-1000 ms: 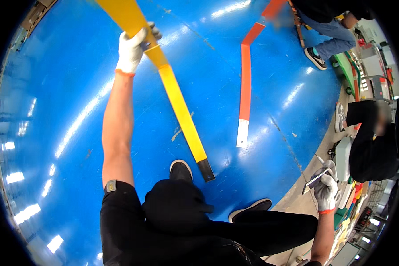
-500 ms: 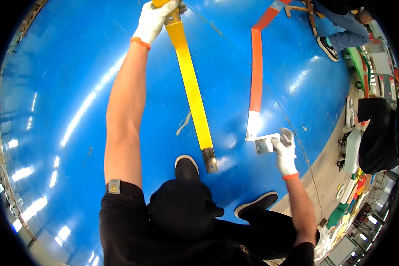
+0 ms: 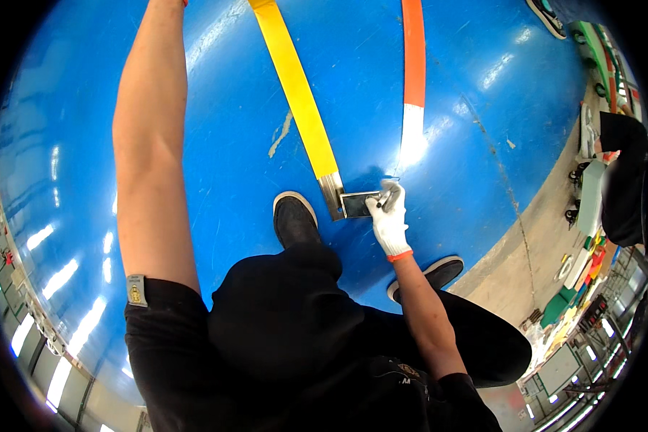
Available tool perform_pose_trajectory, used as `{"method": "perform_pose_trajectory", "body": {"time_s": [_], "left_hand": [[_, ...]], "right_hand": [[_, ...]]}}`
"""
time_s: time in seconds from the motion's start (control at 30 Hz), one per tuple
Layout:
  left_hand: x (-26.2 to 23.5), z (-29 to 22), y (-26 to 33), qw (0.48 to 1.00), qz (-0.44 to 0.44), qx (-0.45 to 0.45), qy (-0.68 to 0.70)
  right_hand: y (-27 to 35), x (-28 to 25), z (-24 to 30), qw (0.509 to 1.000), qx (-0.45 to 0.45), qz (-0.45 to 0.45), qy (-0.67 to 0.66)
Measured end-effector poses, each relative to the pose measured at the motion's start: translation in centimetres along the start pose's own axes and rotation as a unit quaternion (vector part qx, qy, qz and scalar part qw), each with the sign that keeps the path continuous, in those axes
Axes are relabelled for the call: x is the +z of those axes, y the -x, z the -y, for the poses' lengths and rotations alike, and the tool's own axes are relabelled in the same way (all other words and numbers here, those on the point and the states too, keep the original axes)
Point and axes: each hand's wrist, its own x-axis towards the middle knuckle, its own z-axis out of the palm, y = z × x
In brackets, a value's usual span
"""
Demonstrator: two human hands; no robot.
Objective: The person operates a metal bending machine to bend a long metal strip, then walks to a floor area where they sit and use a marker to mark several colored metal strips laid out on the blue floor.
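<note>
Scraper blade (image 3: 358, 204) is being gripped by the gloved right hand (image 3: 390, 222) against the near end of the yellow strip (image 3: 299, 108) on the blue floor (image 3: 482, 108), while the left hand is reaching far out of frame, its grip hidden.

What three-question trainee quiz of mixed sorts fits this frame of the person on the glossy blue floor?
1. True or false: the white-gloved right hand holds a small flat dark rectangular plate against the grey metal end of the long yellow strap.
2. Which strap has a white end section? A) the yellow strap B) the orange strap C) neither
3. Fill in: the person's left hand lies beyond the ____ edge of the picture.

Key:
1. True; the plate sits right beside the strap's metal tip.
2. B; the white end lies on the glossy blue floor.
3. Top; only the bare left forearm shows, reaching upward.
</note>
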Motion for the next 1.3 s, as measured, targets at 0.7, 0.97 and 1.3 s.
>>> {"method": "perform_pose_trajectory", "body": {"time_s": [0.7,0.97,1.3], "left_hand": [[1.0,-3.2,1.4,0.997,-0.055,0.037,0.050],[2.1,-5.2,1.5,0.996,-0.082,0.032,0.008],[2.5,-16.4,8.8,0.942,-0.206,-0.065,-0.256]], "right_hand": [[0.9,0.3,0.8,0.933,-0.194,0.040,0.299],[-0.9,-2.0,0.2,0.936,-0.205,0.061,0.281],[-2.6,-7.0,2.7,0.942,-0.160,0.137,0.262]]}}
